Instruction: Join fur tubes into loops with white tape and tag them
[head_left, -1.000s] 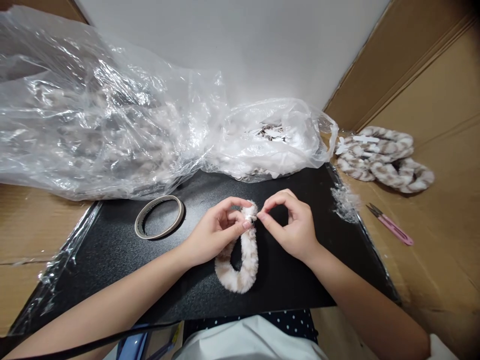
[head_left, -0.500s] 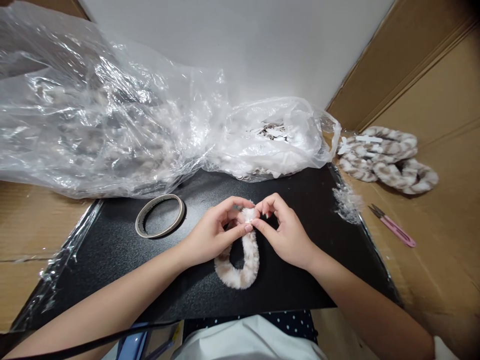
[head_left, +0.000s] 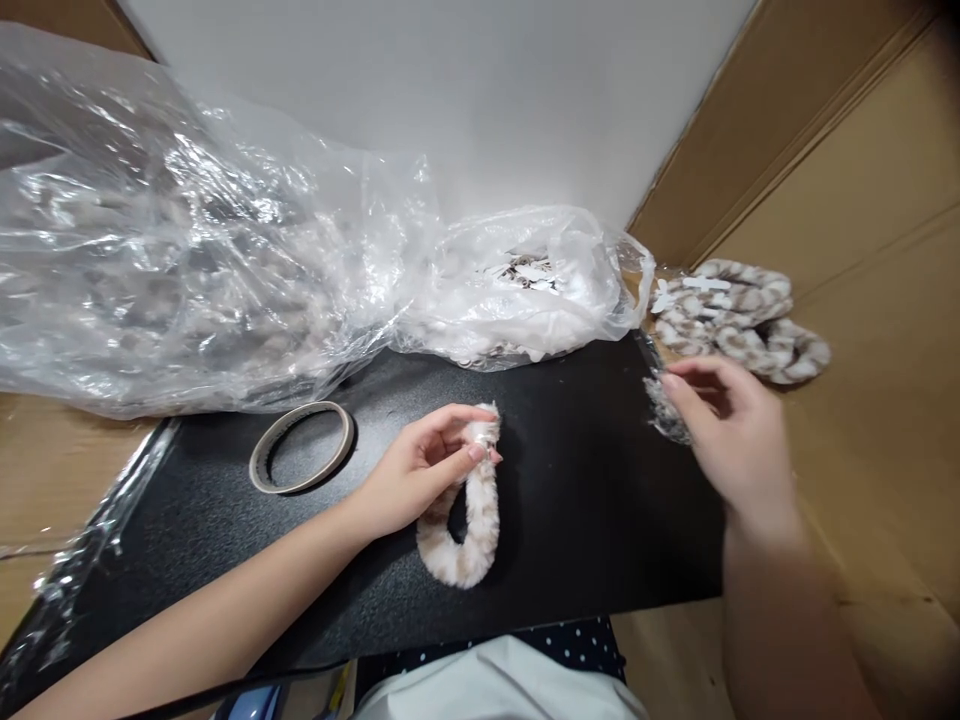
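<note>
My left hand (head_left: 420, 465) pinches the gathered top of a fluffy white-and-brown plush loop (head_left: 480, 515), thumb in front and fingers behind. The loop hangs down toward me over the black tabletop, closed into a narrow teardrop. Out at the table's right edge is my right hand (head_left: 724, 430), slightly blurred. Its thumb and forefinger are drawn together at a clump of crumpled clear scraps (head_left: 666, 412); I cannot make out whether anything is between them. The pink thread snips are out of sight, where the right hand now covers.
A roll of tape (head_left: 300, 448) lies left of the loop. Behind stand a big clear bag of plush pieces (head_left: 202, 260) and a smaller bag of white cards (head_left: 525, 285). More plush loops (head_left: 750, 310) rest on cardboard at the right.
My right hand has let go of the plush loop and moved right to the clear scraps. My left hand keeps its pinch. The whole view has shifted slightly.
</note>
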